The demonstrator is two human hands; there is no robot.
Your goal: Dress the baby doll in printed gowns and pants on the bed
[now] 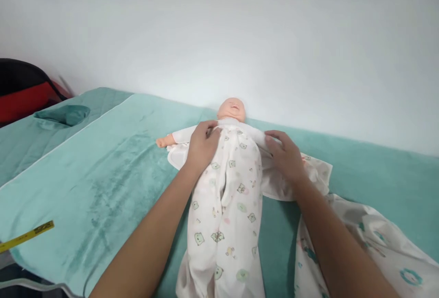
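Note:
A baby doll [232,108] lies on its back on a teal blanket [113,170], head toward the wall. A white sleepsuit [226,206] printed with small animals is laid over its body. My left hand [201,146] rests on the doll's chest at the suit's upper left, fingers curled on the fabric. My right hand [284,156] lies on the suit's other side by the doll's shoulder, fingers pressed on the cloth. The doll's one bare hand [162,142] sticks out at the left.
A second printed white cloth [384,247] lies crumpled at the lower right. A yellow measuring tape [25,236] pokes in at the left edge. A folded teal cloth [61,116] sits at the far left, beside a black and red chair [24,89]. A white wall stands behind.

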